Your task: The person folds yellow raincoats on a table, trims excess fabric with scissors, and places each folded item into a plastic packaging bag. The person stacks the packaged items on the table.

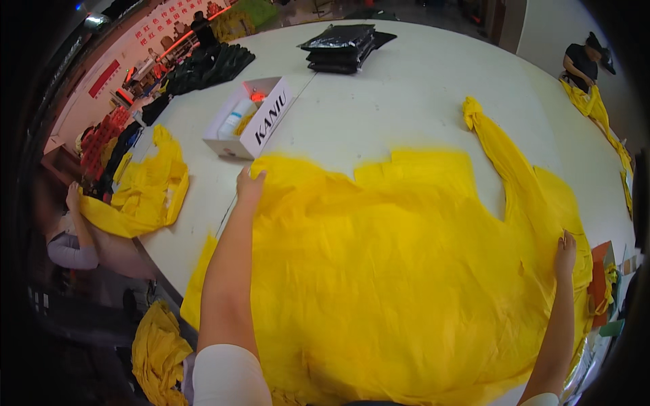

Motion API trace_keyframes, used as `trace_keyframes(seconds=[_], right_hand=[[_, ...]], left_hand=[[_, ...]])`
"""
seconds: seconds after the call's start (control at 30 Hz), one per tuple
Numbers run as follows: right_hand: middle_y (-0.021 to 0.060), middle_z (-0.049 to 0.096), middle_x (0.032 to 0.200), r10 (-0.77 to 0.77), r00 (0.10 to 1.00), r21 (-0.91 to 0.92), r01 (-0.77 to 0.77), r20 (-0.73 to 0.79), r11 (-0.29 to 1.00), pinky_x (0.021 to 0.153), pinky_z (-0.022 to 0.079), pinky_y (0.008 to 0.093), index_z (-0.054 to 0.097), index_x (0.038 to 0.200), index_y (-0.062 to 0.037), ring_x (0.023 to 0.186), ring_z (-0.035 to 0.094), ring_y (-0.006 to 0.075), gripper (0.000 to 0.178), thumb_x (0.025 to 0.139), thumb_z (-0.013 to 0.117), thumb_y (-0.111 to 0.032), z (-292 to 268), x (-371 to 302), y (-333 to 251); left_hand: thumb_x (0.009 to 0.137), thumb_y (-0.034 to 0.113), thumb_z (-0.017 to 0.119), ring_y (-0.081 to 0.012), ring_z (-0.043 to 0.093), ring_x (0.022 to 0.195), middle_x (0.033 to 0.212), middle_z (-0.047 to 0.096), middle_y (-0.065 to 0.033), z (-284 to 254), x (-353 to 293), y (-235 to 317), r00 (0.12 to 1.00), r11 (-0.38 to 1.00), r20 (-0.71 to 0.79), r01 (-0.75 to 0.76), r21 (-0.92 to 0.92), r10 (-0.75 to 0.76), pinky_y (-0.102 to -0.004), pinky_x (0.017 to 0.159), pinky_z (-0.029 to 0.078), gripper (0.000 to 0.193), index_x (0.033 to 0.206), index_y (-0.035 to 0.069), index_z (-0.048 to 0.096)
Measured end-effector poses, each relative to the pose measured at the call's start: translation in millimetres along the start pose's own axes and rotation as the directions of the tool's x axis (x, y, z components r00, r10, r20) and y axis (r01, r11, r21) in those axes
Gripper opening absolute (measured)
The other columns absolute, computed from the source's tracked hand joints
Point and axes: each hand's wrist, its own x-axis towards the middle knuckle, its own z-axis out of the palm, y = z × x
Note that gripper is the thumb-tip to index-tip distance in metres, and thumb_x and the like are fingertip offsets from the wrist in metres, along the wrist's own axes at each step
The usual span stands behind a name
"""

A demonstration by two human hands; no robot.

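A large yellow garment (379, 271) of thin, creased cloth lies spread over the near part of the white table (399, 101). One long sleeve (497, 145) stretches away from me on the right, its end bunched. My left hand (250, 184) is closed on the garment's far left edge, near a white box. Over on the right, my right hand (565, 257) has its fingers pressed together at the cloth below the sleeve. A small dark tip shows at those fingers; what it belongs to is too small to tell.
The white box (247, 118) holds a white bottle and small items. Black plastic packages (345, 47) are stacked at the back. At left, a person's hand (73, 196) holds another yellow garment (152, 189). Another person (586, 64) handles yellow cloth at far right. An orange box (601, 281) stands nearby.
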Motion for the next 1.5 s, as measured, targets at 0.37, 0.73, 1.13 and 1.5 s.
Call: trace_keyframes(seconds=[0.37, 0.73, 1.13, 1.5], right_hand=[[0.0109, 0.050, 0.070, 0.231, 0.912, 0.112, -0.282, 0.339, 0.953, 0.060, 0.038, 0.0364, 0.049, 0.080, 0.0030, 0.065, 0.047, 0.0217, 0.023, 0.086, 0.057, -0.018, 40.8, 73.5, -37.0], [0.0095, 0.032, 0.060, 0.152, 0.985, 0.183, -0.164, 0.076, 0.969, 0.052, 0.030, 0.0365, 0.042, 0.072, -0.0001, 0.054, 0.033, 0.0192, 0.023, 0.085, 0.055, -0.014, 31.7, 75.2, -1.3], [0.0156, 0.042, 0.061, 0.063, 0.990, 0.181, -0.085, 0.126, 0.980, 0.054, 0.034, 0.0390, 0.045, 0.073, 0.0040, 0.054, 0.039, 0.0252, 0.025, 0.086, 0.056, -0.015, 24.4, 70.0, -23.4], [0.0157, 0.061, 0.114, 0.324, 0.944, 0.427, -0.318, 0.059, 0.847, 0.087, 0.042, 0.0365, 0.054, 0.127, -0.0020, 0.104, 0.055, 0.0308, 0.046, 0.096, 0.045, -0.035, -13.8, 101.2, 66.9]], left_hand=[[0.089, 0.023, 0.058, -0.0266, 0.050, 0.121, 0.132, 0.051, -0.0139, -6.4, 57.0, -39.2, 0.704, 0.652, 0.648, 0.642, -0.404, -0.291, -0.0380, 0.102, 0.040, 0.056, 0.136, 0.000, 0.038], [0.073, 0.018, 0.070, -0.0197, 0.050, 0.116, 0.127, 0.054, -0.0052, -72.8, -102.0, 31.4, 0.410, 0.482, 0.806, 0.651, -0.587, 0.427, -0.0353, 0.094, 0.042, 0.065, 0.131, 0.006, 0.044], [0.078, 0.033, 0.070, -0.0237, 0.046, 0.117, 0.120, 0.057, -0.0040, -20.4, -177.1, 49.9, 0.553, 0.651, 0.770, -0.718, 0.247, 0.318, -0.0471, 0.096, 0.033, 0.051, 0.124, 0.021, 0.053], [0.081, 0.020, 0.066, -0.0160, 0.055, 0.090, 0.084, 0.058, -0.0020, -204.5, -59.0, 19.6, 0.958, 0.975, 0.283, 0.022, -0.220, 0.042, -0.0285, 0.084, 0.043, 0.016, 0.092, 0.008, 0.068]])
